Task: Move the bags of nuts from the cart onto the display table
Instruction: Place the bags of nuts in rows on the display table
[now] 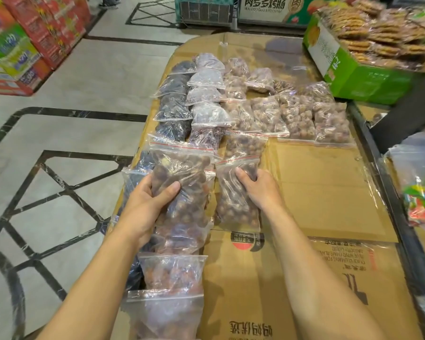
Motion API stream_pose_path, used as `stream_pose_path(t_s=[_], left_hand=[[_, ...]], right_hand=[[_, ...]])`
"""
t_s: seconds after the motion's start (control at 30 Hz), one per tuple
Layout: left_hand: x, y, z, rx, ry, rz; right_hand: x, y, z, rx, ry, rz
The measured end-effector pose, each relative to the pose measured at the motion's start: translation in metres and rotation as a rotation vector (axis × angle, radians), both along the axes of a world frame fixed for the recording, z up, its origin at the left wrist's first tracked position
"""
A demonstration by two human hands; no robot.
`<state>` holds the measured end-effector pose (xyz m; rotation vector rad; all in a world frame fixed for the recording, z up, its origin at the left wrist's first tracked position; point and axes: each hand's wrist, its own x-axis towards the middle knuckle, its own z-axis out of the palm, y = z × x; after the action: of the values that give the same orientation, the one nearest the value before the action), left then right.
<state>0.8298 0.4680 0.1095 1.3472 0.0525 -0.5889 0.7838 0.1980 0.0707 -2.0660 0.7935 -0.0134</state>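
Note:
Several clear zip bags of brown nuts and dark dried fruit lie in rows on the cardboard-covered display table. My left hand grips one bag of nuts near the table's left edge, thumb on top, above other bags stacked beneath it. My right hand rests on a second bag of nuts that lies flat on the cardboard, fingers curled over its upper part. More nut bags fill the far middle rows. No cart is in view.
A green box piled with wrapped brown biscuits stands at the far right. Bags of coloured sweets lie beyond the table's right rail. Red and green cartons stand on the tiled floor at left. Bare cardboard spreads right of my hands.

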Motion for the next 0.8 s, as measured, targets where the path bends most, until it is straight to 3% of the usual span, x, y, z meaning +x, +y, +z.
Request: stream_pose_path(t_s=[0.43,0.67,0.8], left_hand=[[-0.031,-0.007,0.013,0.017,-0.019,0.019],[-0.077,-0.026,0.024,-0.020,-0.041,-0.046],[-0.103,-0.038,0.028,-0.016,-0.022,-0.075]], right_hand=[[-0.041,-0.002,0.033,-0.122,-0.085,-0.144],[-0.088,0.049,0.071,0.433,-0.168,0.023],[-0.114,0.062,0.073,0.682,-0.219,-0.001]])
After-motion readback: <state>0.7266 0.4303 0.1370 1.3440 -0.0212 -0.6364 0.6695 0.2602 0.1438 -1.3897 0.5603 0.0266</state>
